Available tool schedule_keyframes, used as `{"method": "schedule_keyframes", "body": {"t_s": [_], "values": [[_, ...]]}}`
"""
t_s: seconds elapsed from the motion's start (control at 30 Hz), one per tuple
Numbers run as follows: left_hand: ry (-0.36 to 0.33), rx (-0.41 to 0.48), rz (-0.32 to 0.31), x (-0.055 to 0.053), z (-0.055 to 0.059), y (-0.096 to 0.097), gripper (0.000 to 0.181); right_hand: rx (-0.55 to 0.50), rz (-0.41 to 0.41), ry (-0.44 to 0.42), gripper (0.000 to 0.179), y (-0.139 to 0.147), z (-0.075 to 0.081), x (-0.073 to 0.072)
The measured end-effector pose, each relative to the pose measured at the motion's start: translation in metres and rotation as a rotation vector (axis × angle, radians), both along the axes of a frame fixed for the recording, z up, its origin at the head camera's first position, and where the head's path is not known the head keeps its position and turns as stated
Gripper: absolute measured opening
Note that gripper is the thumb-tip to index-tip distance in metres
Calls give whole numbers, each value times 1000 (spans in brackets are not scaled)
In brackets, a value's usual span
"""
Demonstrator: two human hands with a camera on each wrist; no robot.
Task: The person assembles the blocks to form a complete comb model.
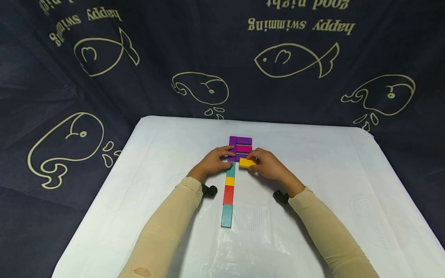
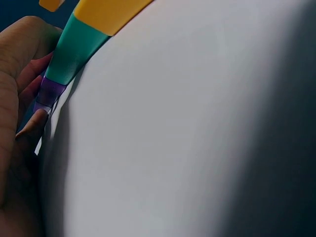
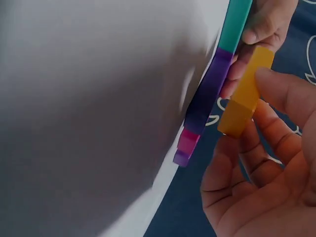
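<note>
My right hand pinches a yellow block between thumb and fingers, beside the right edge of a line of coloured blocks. In the right wrist view, the same yellow block is held above a purple block. My left hand touches the line from the left, its fingers over the upright purple block and its thumb at a teal block. To the right of the upright purple block lie a purple block, a magenta block and another purple block, partly hidden.
Below the teal block, the line continues with a small yellow block, a red block and another teal block. A white cloth covers the table. Behind it hangs a dark curtain with fish drawings.
</note>
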State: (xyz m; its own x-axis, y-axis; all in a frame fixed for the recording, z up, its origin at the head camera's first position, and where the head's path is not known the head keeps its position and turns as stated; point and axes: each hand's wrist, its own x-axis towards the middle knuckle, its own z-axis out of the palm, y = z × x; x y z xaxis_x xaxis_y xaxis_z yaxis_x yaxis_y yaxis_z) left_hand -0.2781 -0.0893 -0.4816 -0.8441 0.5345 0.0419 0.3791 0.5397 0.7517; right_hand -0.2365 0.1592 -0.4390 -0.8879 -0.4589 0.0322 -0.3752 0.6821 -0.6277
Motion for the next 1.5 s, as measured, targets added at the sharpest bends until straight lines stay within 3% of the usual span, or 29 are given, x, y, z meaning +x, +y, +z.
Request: {"method": "schedule_keyframes", "body": {"t_s": [0.53,1.5], "values": [[3,-8,-2,-2,-1,-1,39,112,85,76,24,-18,-1,1],[15,-26,-3,-1,-1,-1,40,192,94,94,27,-20,-9,3]]}}
